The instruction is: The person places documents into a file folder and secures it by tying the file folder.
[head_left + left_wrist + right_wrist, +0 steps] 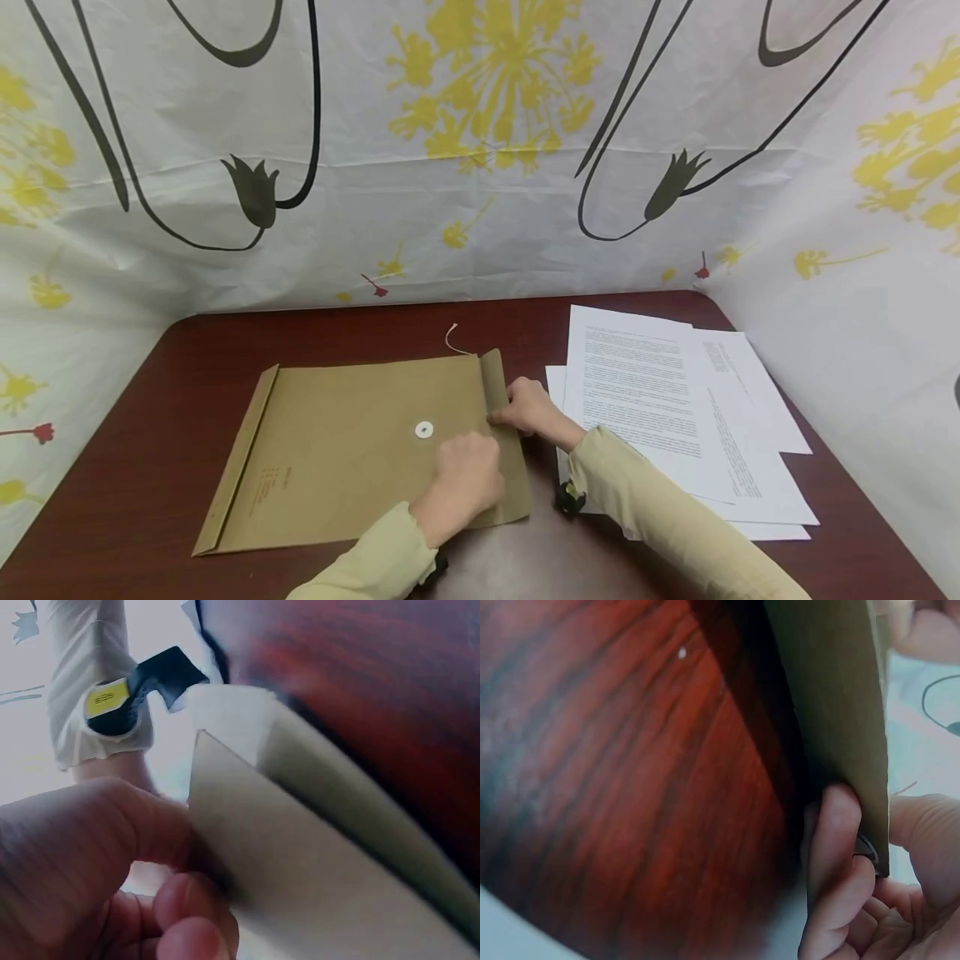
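A brown paper string-tie envelope [352, 442] lies flat, its flap [495, 387] on the right side. A white round button [423, 430] sits on its face, and a thin white string [453, 340] trails from the top near the flap. With curled fingers, my left hand [463, 479] pinches the envelope's edge near the flap; in the left wrist view a gap shows between two paper layers [262, 832]. My right hand [531, 410] grips the flap's outer edge between thumb and fingers. In the right wrist view, a small dark disc [866, 849] peeks out beside those fingers.
Several printed white sheets [637, 383] lie overlapping to the right, partly under the right forearm. The dark red-brown table [120, 467] has rounded far corners. A white patterned cloth [480, 233] hangs behind and at both sides. Each wrist carries a dark camera band [570, 498].
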`<state>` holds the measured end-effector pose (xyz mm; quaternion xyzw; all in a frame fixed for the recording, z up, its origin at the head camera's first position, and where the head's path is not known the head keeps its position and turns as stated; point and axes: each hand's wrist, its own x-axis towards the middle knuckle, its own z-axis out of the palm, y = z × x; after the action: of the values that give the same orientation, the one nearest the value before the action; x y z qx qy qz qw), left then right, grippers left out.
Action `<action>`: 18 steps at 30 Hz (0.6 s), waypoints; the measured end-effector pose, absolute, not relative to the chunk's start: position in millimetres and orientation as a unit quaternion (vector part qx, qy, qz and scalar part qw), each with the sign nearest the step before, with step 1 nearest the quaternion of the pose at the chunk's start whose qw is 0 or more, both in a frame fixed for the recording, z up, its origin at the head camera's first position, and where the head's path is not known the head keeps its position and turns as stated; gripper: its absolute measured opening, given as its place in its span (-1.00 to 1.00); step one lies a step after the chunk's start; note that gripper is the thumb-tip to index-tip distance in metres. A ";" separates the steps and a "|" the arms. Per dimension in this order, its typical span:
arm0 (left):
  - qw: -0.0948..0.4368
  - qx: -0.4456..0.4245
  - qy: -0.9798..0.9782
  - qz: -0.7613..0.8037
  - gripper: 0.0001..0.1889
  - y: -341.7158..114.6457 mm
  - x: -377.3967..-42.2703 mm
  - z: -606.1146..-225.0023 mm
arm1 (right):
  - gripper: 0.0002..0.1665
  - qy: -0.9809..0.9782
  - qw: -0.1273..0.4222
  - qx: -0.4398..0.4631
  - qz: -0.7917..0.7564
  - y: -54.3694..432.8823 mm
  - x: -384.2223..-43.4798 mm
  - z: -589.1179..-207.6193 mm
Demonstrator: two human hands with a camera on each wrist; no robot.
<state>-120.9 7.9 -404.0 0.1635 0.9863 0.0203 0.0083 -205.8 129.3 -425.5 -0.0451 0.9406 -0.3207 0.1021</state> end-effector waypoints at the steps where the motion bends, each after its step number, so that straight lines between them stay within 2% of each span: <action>1: 0.007 0.157 0.987 0.019 -0.78 7.4 -120.4 -402.4 | -0.52 0.940 0.104 -0.042 -0.322 129.0 -206.5 -425.7; 9: -0.052 0.132 0.990 0.014 -0.71 -6.2 -114.8 -380.2 | -0.57 0.939 0.121 -0.026 -0.322 128.5 -211.3 -427.0; 14: -0.053 0.109 0.992 0.026 -0.65 -15.6 -112.7 -361.8 | -0.45 0.932 0.140 -0.017 -0.334 128.6 -213.9 -428.0; 18: -0.092 0.102 0.990 0.037 -0.65 -24.5 -110.1 -351.2 | -0.37 0.928 0.150 -0.012 -0.342 128.4 -214.7 -427.3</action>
<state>-110.1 -24.5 -351.2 0.1017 0.9898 0.0372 -0.0920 -214.7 128.4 -427.3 -0.0120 0.9277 -0.3416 0.1503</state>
